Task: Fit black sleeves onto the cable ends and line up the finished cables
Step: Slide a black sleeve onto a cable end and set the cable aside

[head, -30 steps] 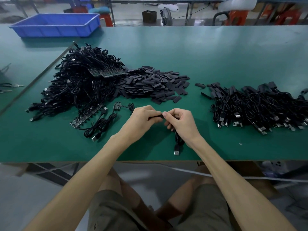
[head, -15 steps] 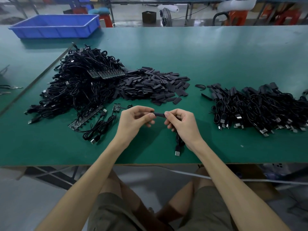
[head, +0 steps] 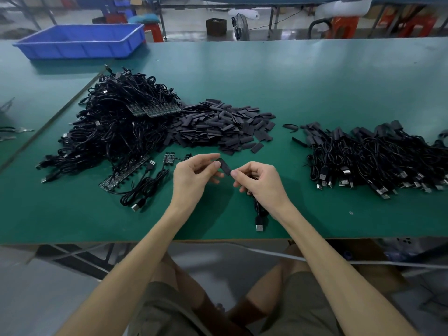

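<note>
The left hand (head: 194, 177) and right hand (head: 263, 184) meet just above the table (head: 315, 81), with a black sleeve (head: 224, 166) between them. The right hand pinches the sleeve's near end between thumb and forefinger, its other fingers curled under. The left hand's fingers are bent, and its thumb and forefinger close on the sleeve's far end. The sleeve sits tilted, its far end higher and to the left.

A cable (head: 257, 206) drops from under the right palm. Its plug (head: 259, 227) lies on the table near the front edge.

Just left of the left hand lie a small board (head: 169, 157) and a loose cable (head: 145, 190) coiled on the table. Beside them is a board strip (head: 123, 173), angled. Beyond the hands is a pile of sleeves (head: 223, 127), which touches a big tangle (head: 116, 132) of black cables on its left. More board strips (head: 155, 109) rest on top of the tangle.

Well to the right, apart from the pile, the finished cables (head: 375, 161) lie side by side, sleeved ends away and plugs toward the front edge. A blue bin (head: 82, 41) stands at the far left corner.
</note>
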{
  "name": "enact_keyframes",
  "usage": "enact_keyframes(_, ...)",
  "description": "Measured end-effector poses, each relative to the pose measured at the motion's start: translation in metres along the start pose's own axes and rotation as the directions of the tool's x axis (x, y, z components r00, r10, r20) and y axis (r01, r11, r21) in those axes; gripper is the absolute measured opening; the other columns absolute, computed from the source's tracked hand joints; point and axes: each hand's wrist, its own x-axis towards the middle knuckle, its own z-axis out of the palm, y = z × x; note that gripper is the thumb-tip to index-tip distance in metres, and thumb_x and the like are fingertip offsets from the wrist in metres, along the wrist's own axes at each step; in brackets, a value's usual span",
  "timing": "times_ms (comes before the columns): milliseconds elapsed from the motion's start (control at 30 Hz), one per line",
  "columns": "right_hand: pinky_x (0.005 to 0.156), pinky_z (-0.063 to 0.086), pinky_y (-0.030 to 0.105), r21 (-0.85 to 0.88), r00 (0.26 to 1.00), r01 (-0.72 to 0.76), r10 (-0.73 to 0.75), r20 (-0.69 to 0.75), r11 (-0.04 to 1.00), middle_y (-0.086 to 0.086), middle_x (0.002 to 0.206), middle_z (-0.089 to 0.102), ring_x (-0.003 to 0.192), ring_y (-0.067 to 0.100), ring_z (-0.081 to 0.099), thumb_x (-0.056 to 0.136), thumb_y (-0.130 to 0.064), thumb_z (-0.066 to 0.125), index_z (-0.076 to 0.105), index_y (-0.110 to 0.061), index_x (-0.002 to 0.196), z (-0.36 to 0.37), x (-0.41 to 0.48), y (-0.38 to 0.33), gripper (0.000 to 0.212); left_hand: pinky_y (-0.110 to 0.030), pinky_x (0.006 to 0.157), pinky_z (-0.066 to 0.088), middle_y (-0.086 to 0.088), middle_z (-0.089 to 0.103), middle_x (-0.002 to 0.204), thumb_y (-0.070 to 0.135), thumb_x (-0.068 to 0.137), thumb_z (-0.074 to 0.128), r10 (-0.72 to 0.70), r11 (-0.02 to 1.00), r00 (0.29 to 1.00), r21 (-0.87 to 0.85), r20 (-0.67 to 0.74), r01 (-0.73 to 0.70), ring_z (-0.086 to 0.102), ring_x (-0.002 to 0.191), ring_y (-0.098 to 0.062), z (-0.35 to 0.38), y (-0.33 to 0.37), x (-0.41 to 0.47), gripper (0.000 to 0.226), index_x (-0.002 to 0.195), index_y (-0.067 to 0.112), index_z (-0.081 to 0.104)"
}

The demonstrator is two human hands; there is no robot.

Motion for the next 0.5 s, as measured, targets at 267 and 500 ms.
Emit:
enact_keyframes(267, 0.056, 0.047, 0.016, -0.044, 1.0, 0.0, 0.001, 0.018, 0.999, 0.0, 0.072, 0.076, 0.06, 0.008, 0.065, 0.093, -0.023, 0.075, 0.075, -0.015, 0.086, -0.0012, -0.0001, 0.001, 0.011, -0.026, 0.066, 0.059, -0.009, 0.076, 0.076, 0.004, 0.093, 0.071, 0.016, 0.998, 0.999, 0.053, 0.033, -0.018, 0.074, 0.069, -0.023, 0.0008, 0.0008, -0.0001, 0.012, 0.104, 0.004, 0.076)
enact_keyframes(500, 0.056, 0.05, 0.022, -0.032, 0.999, -0.007, 0.006, -0.038, 0.999, 0.002, 0.073, 0.076, 0.061, 0.008, 0.066, 0.096, -0.024, 0.072, 0.073, -0.012, 0.089, 0.0004, -0.0005, -0.0016, 0.014, -0.029, 0.068, 0.061, -0.008, 0.077, 0.079, 0.007, 0.095, 0.07, 0.012, 0.999, 1.0, 0.053, 0.013, -0.013, 0.076, 0.072, -0.025, -0.0002, 0.0016, -0.0001, 0.011, 0.105, 0.006, 0.074)
